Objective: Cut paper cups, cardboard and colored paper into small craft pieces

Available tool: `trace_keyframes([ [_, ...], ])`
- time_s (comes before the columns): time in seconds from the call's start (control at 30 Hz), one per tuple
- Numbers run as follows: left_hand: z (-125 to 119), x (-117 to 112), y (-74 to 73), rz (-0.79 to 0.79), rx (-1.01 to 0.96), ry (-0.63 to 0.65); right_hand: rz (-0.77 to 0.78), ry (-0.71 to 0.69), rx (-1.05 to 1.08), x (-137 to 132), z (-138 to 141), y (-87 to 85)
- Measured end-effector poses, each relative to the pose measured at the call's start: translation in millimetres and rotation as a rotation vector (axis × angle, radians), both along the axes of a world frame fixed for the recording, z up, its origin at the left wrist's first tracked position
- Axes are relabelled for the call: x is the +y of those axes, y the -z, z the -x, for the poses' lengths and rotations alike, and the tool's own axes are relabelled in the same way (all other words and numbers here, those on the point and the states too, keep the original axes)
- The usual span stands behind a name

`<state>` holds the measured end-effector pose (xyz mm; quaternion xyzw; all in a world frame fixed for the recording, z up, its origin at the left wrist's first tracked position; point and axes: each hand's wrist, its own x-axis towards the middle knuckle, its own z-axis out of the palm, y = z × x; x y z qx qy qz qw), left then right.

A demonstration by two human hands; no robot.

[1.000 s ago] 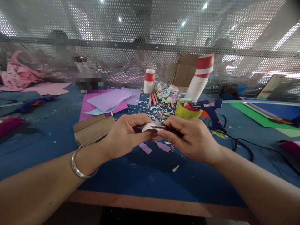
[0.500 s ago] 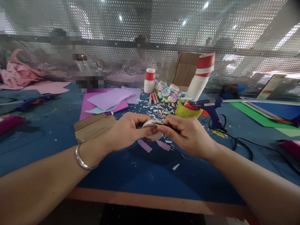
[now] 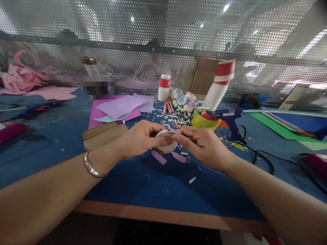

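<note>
Maybe to stop wobbles, the left hand [image 3: 139, 140] pinches a white round piece [image 3: 167, 149] above the blue table [image 3: 153, 190], near the middle. The right hand [image 3: 205, 147] curls shut round a thin metal tool [image 3: 170, 131], likely to steer its tip at the piece's far edge.

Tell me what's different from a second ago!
The white round papery piece in the left hand turned, showing more of its face. The thin grey metal blade in the right hand moved to the piece's top edge. Both hands kept hold. The red-and-white paper cups stayed.
</note>
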<state>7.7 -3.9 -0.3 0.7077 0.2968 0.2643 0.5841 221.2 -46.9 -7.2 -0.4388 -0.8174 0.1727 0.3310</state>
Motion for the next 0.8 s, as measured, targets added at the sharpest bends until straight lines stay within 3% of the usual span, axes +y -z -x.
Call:
trace_keyframes([
  [0.37, -1, -2, -10.0, 0.075, 0.030, 0.034, 0.059, -0.019, 0.020, 1, 0, 1.0],
  [0.8, 1, 0, -8.1, 0.141, 0.059, 0.055, 0.092, -0.030, 0.039, 2, 0, 1.8],
])
